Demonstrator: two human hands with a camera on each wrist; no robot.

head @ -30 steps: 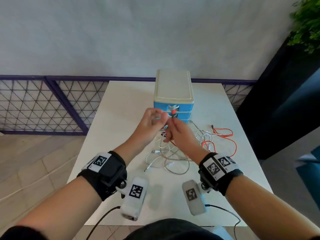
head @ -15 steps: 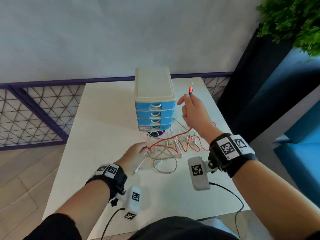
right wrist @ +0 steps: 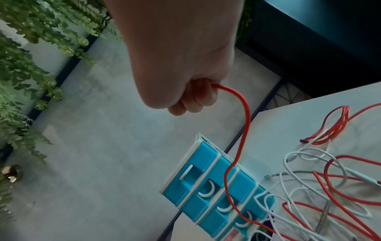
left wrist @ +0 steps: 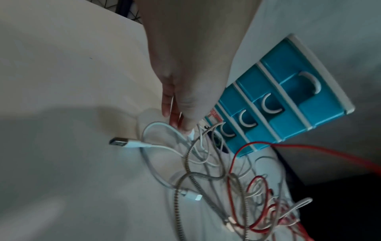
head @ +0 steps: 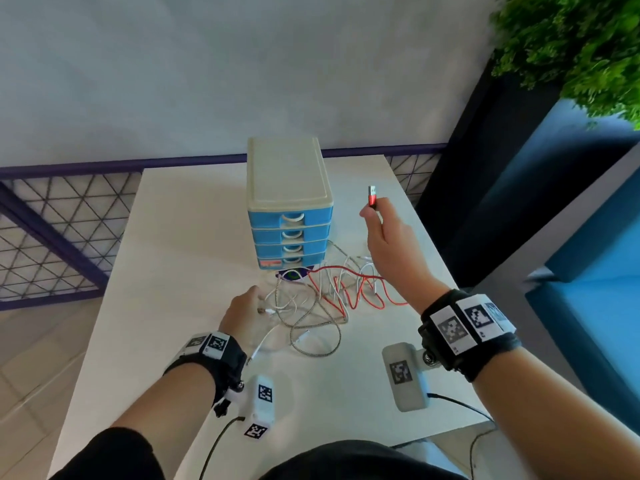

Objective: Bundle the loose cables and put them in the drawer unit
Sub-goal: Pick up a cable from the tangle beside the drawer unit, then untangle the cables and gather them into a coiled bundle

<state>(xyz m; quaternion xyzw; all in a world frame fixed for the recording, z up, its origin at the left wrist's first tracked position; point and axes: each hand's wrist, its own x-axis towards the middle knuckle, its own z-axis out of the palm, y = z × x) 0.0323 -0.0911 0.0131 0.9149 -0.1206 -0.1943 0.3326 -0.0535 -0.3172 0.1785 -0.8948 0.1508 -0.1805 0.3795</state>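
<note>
Red cable [head: 349, 289] lifted at its plug end, pinched in right hand [head: 384, 237] right of the drawer unit [head: 289, 202]; rest tangled on table [head: 173, 237] with white and braided cables. Left hand [head: 242, 311] down on the tangle.

Left wrist: fingertips [left wrist: 175, 119] pressed together on a white cable [left wrist: 164, 146].

Right wrist: fingers [right wrist: 198, 97] curled round the red cable [right wrist: 243, 130].

Drawer unit [head: 290, 202] standing on the table [head: 180, 237] near the far edge, about midway along it. Tangle of cables [head: 322, 299] lying just before the unit, spreading toward the right edge. Left hand [head: 242, 315] down at the tangle's left side; right hand [head: 388, 237] raised right of the unit.
</note>
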